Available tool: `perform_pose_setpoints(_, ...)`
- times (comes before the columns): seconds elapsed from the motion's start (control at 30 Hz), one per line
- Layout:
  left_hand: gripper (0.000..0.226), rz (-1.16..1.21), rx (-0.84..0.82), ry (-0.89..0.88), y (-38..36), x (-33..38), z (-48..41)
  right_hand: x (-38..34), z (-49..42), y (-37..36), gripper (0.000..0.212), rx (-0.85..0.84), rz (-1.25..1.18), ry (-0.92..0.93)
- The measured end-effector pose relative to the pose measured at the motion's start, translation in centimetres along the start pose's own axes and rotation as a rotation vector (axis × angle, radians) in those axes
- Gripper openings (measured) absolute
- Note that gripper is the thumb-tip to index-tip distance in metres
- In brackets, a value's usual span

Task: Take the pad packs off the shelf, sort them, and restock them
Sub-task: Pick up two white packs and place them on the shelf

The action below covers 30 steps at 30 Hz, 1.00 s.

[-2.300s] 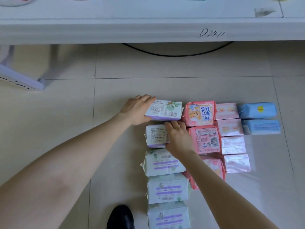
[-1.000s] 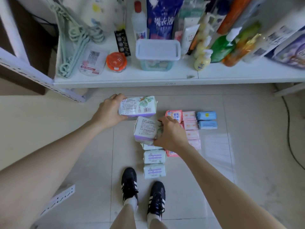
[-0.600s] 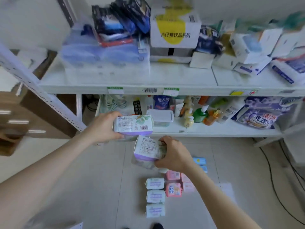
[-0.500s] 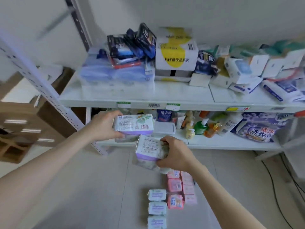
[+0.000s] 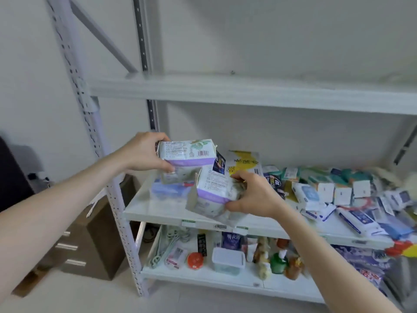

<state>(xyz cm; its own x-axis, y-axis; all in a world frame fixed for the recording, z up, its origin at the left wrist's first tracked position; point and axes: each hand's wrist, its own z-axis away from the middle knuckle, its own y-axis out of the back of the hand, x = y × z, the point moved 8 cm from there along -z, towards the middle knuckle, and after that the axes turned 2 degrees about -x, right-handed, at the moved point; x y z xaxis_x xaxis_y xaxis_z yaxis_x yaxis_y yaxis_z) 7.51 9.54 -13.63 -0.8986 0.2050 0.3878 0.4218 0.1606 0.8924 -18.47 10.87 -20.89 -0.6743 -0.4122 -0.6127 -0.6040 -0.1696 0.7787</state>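
My left hand [image 5: 144, 152] grips a white-and-purple pad pack [image 5: 187, 152] held flat, with a second pack of the same kind [image 5: 178, 176] under it. My right hand [image 5: 252, 195] holds another purple pad pack [image 5: 212, 184] tilted on end, with one more pack [image 5: 207, 207] beneath it. Both hands are raised in front of the white shelving unit, just above the front left of the middle shelf [image 5: 158, 213]. The upper shelf [image 5: 248, 91] above them is bare.
The middle shelf carries a yellow-and-white box [image 5: 244, 163], blue packs [image 5: 169, 190] and many tissue and wipe packs [image 5: 316, 195] to the right. The bottom shelf [image 5: 203, 276] holds bottles, a lidded plastic tub [image 5: 228, 259] and hangers. A perforated upright [image 5: 94, 132] stands left; a brown box [image 5: 94, 240] is on the floor.
I have stood up from the floor. Both hands lifted purple pad packs from the sorted rows and carried them up to the middle shelf's level. The floor rows have left view.
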Motion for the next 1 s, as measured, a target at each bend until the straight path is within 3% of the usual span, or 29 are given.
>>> perform_pose_setpoints(0.2, 0.057, 0.115, 0.119, -0.014, 9.1, 2.6, 0.0, -5.6, -0.3, 8.5, 0.066, 0.18, 0.009, 0.087)
perform_pose_setpoints(0.43, 0.047, 0.344, 0.122, -0.03, 16.0, 4.8, -0.5, -10.5, -1.0, 14.2, 0.068, 0.211, -0.014, 0.189)
perform_pose_setpoints(0.73, 0.056, 0.354, 0.102, -0.048, 20.0, 4.7, -1.6, -13.8, -3.4, 15.0, 0.066, 0.22, -0.009, 0.248)
perform_pose_setpoints(1.0, 0.059, 0.31, 0.069, -0.07, 24.8, 0.4, -5.8, -17.6, -8.9, 14.1, 0.063, 0.289, -0.02, 0.236)
